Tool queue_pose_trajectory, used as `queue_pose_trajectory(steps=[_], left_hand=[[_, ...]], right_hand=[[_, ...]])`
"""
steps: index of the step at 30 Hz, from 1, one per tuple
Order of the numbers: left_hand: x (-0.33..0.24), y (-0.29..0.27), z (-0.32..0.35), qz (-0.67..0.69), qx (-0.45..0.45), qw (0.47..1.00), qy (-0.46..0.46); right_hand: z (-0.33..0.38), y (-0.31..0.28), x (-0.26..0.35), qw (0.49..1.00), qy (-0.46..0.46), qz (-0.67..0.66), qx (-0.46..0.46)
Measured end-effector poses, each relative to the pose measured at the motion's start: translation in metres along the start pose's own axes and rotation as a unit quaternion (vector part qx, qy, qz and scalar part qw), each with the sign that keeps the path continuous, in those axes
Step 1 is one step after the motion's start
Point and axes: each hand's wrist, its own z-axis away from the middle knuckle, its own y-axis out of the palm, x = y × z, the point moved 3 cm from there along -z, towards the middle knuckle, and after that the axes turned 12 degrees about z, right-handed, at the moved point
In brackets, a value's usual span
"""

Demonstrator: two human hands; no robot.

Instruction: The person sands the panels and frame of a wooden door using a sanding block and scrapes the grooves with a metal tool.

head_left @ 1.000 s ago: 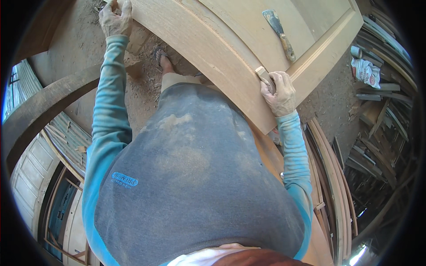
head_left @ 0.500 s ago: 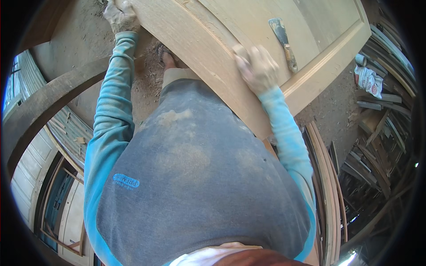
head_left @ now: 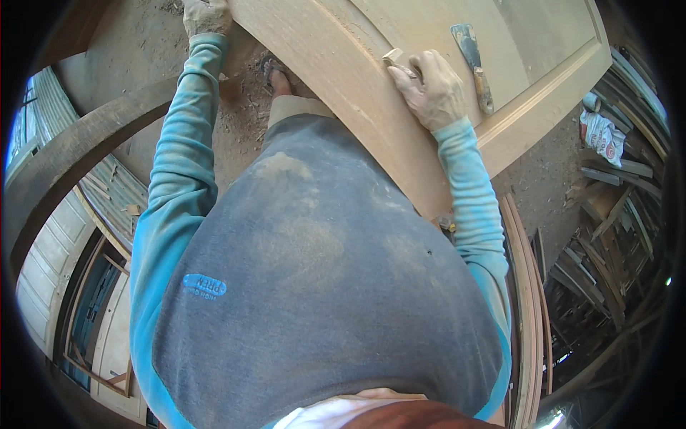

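A pale wooden panel door [head_left: 357,100] with raised molding lies across the upper middle, in front of my body. My right hand [head_left: 434,89] is closed around a small pale block [head_left: 395,57], pinched between thumb and fingers over the inner edge of the door's near rail. At the top edge of the view, my left hand [head_left: 207,17] grips the door's left end; its fingertips are cut off by the frame. A putty knife [head_left: 473,68] with a worn handle lies on the door panel, to the right of my right hand. Fine wood dust lies along the molding groove.
A curved dark wooden piece [head_left: 86,132] arcs across the left side. Long boards [head_left: 525,307] stand close by my right side. Scrap wood [head_left: 593,264] is heaped at the right, near a white bag [head_left: 602,136]. My foot [head_left: 277,79] is on the dirt floor.
My right hand, with the block, has shifted slightly up and right in the view and is less blurred. The door and putty knife appear a little further right, as the view has shifted.
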Motion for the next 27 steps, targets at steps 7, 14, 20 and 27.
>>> queue_pose_trajectory(steps=[7,14,20,27], left_hand=[[-0.013,0.009,-0.009,0.027,0.003,0.999,0.019],[-0.004,-0.001,-0.011,-0.050,0.031,0.997,0.047],[-0.008,0.006,-0.014,-0.019,0.043,0.999,-0.017],[0.005,-0.032,-0.050,0.301,0.038,0.946,-0.112]], right_hand=[[0.025,0.000,-0.014,0.998,0.052,0.007,0.027],[-0.041,0.023,0.016,0.999,0.015,0.013,-0.038],[-0.023,0.020,0.014,0.998,0.042,0.020,-0.041],[-0.153,0.060,0.079,0.996,0.018,0.050,-0.077]])
